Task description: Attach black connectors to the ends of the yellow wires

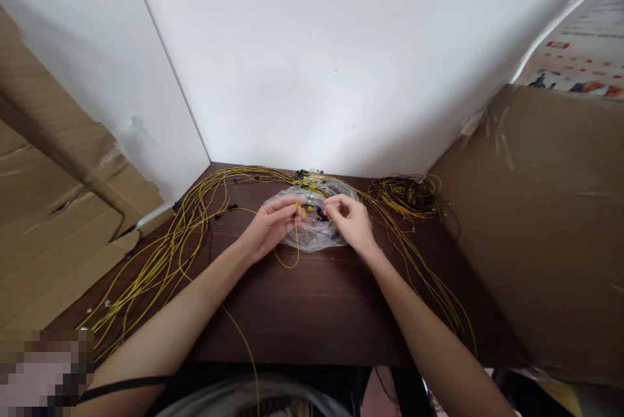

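Note:
My left hand (273, 227) pinches a thin yellow wire (298, 245) between thumb and fingers, and a loop of that wire hangs below the fingertips. Close by on the right, my right hand (353, 221) has thumb and forefinger pressed together. What is in that pinch, if anything, is too small to make out. Beneath both hands lies a crumpled clear plastic bag (316, 241) with small yellow and black pieces in or on it. A small black piece (322, 214) shows just left of the right hand's fingers.
Long yellow wires (195, 222) with small black ends fan out leftward on the dark brown table (292, 313); others run to the right. A coiled wire bundle (409, 196) sits at the back right. Cardboard (536, 222) stands on both sides, with a white wall (312, 66) behind.

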The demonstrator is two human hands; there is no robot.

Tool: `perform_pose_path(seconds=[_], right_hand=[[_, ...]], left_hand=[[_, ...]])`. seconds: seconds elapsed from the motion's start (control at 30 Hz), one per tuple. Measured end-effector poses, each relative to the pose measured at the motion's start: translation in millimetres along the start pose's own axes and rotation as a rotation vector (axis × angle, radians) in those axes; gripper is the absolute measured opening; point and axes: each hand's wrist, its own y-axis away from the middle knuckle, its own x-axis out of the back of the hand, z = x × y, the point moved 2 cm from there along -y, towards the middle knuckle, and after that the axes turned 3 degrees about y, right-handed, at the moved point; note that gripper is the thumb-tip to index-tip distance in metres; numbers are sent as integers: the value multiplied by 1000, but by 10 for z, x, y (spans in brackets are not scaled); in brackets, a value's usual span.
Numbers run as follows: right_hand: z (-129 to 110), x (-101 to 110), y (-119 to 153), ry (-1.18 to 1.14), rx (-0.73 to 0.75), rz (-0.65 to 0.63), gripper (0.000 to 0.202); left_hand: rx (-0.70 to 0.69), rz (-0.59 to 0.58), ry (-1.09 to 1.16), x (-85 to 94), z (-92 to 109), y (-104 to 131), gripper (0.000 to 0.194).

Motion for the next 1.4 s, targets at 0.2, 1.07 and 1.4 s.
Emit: perform_pose_path(seconds=[0.2, 1.07, 1.4], right_hand=[[1, -115, 93, 641, 218, -128, 19], [112, -58, -10, -12, -23, 14, 14], [-55, -149, 41, -458, -155, -54, 23]], left_hand=[[21, 11, -158, -25, -137, 13, 24], [47, 48, -301, -7, -171, 2, 28], [-21, 44, -359, -28, -151, 10, 35]])
